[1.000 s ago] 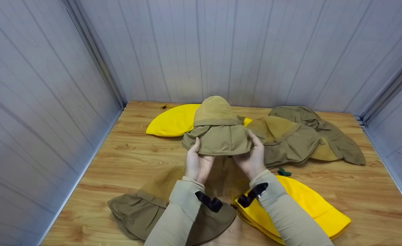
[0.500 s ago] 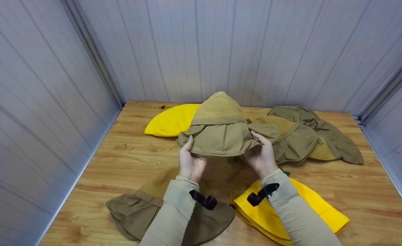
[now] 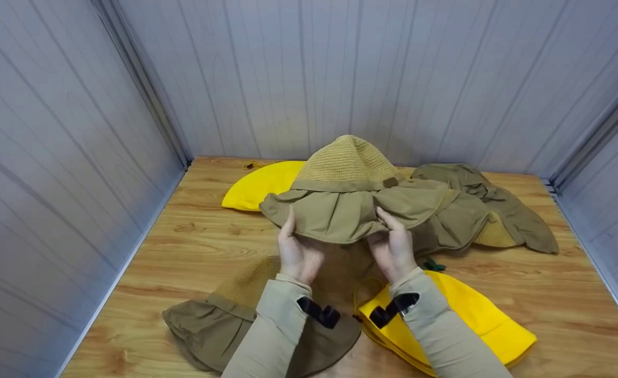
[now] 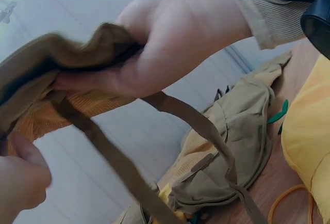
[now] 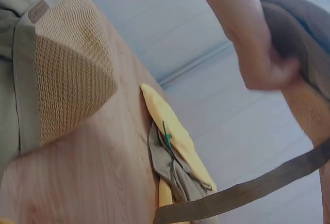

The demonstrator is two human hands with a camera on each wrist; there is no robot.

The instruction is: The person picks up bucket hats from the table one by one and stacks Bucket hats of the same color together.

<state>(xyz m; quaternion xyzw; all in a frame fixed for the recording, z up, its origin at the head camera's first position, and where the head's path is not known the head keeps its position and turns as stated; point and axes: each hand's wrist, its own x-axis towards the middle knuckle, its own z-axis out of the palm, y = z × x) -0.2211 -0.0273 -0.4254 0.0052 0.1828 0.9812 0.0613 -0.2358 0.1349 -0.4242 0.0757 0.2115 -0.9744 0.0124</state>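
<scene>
Both hands hold up a sun hat (image 3: 348,168) with a woven straw crown and a khaki pleated cloth brim. My left hand (image 3: 299,254) grips the near brim edge on the left, thumb on top and fingers underneath. On the right, my right hand (image 3: 394,249) pinches the same edge with its thumb over the cloth. The crown points away toward the back wall, with a small brown patch on its band. Cloth straps (image 4: 103,152) dangle below the brim in the left wrist view. The fingers under the brim are hidden in the head view.
Another straw-and-khaki hat (image 3: 209,325) lies front left, partly under the left sleeve. Yellow hats (image 3: 487,320) are stacked front right, by a green leaf trim (image 3: 432,264). Behind are a yellow hat (image 3: 261,186) and several overlapping khaki hats (image 3: 503,205). Panel walls enclose the wooden table (image 3: 167,252).
The held hat's brim has spread wider and its crown has opened out, showing the brown patch. My right hand moved outward to the right, then back inward along the edge.
</scene>
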